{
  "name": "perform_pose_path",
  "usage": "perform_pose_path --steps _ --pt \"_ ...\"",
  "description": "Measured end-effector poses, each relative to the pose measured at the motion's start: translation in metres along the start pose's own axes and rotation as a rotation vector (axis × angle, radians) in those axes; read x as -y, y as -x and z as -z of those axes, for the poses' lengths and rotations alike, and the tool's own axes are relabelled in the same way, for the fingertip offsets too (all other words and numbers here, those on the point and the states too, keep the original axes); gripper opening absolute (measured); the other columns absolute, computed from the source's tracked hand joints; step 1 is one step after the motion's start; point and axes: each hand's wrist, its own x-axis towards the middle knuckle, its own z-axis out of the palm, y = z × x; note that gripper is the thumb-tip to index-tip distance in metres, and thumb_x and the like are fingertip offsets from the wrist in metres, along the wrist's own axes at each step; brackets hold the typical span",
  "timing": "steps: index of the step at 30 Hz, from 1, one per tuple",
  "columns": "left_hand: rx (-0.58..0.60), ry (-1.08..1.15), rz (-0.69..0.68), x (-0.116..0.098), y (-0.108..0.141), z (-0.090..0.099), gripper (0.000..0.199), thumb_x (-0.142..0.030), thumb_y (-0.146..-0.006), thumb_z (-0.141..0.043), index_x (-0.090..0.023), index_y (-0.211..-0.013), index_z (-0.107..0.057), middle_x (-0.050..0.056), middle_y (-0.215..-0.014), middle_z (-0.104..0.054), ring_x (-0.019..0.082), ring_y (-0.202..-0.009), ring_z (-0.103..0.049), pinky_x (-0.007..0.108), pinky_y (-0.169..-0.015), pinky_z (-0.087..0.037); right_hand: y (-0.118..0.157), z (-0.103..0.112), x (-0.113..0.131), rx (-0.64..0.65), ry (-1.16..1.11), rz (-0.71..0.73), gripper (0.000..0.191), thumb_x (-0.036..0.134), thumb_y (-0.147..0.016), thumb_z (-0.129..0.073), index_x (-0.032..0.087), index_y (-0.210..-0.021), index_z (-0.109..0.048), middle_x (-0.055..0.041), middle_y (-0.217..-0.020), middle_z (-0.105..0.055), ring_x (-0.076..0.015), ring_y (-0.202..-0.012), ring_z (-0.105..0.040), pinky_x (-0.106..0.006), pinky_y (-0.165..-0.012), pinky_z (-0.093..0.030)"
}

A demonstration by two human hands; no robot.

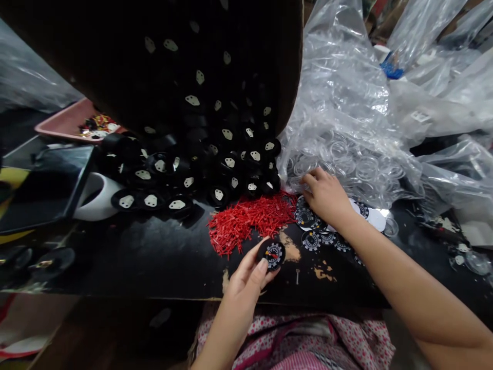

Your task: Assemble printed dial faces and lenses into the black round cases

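Near the table's front edge, my left hand (246, 277) is closed on a round black dial unit (271, 255), with a marked face and a red pointer showing. My right hand (325, 198) reaches to the mouth of a clear plastic bag of transparent rings (367, 167); its fingertips touch the bag's near left edge, and whether they hold a ring is too small to tell. A pile of thin red pointers (250, 221) lies between the hands and the black housings. Printed black dial discs (311, 240) lie under and beside my right wrist.
Many black round housings (177, 204) with pale plates spill from a large dark container (246, 31). At left are a pink tray (61, 121) of small parts, a white tube (98, 198) and a dark flat panel (50, 180). Clear plastic bags fill the right back.
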Motion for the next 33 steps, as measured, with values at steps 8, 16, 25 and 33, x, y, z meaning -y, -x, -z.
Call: perform_pose_path --steps 8,16,25,33 --pt "-0.028 0.071 0.018 -0.006 0.001 -0.008 0.036 -0.036 -0.084 -0.073 -0.023 -0.117 -0.071 0.010 -0.125 -0.072 0.029 -0.118 -0.067 0.044 -0.100 -0.055 0.010 0.001 -0.011 -0.030 -0.136 0.059 0.016 0.020 -0.093 -0.053 0.016 -0.103 -0.065 -0.0123 -0.111 -0.064 -0.0274 -0.100 -0.062 -0.044 -0.087 -0.048" --pt "-0.015 0.164 0.039 -0.010 -0.001 -0.008 0.034 -0.040 -0.085 -0.071 -0.022 -0.115 -0.070 0.009 -0.119 -0.076 0.027 -0.111 -0.071 0.045 -0.101 -0.055 0.042 0.025 0.017 -0.130 -0.705 -0.154 0.016 0.026 -0.091 -0.061 0.020 -0.105 -0.067 -0.0038 -0.089 -0.068 -0.0188 -0.078 -0.064 -0.036 -0.075 -0.053" --pt "0.050 0.059 -0.038 -0.010 0.000 -0.005 0.036 -0.041 -0.087 -0.070 -0.025 -0.119 -0.069 0.009 -0.134 -0.068 0.028 -0.122 -0.064 0.042 -0.101 -0.054 0.084 0.021 0.091 0.043 -0.807 0.110 0.028 0.020 -0.097 -0.054 0.024 -0.120 -0.069 -0.0094 -0.118 -0.059 -0.0182 -0.099 -0.063 -0.036 -0.088 -0.054" --pt "0.129 -0.195 -0.134 -0.012 0.013 -0.014 0.035 -0.032 -0.087 -0.068 -0.026 -0.122 -0.069 0.006 -0.133 -0.069 0.025 -0.127 -0.061 0.038 -0.112 -0.045 0.075 0.019 0.105 -0.147 -0.573 0.033 0.042 0.033 -0.105 -0.031 0.023 -0.066 -0.042 0.0014 -0.060 -0.049 -0.0147 -0.059 -0.044 -0.031 -0.063 -0.034"
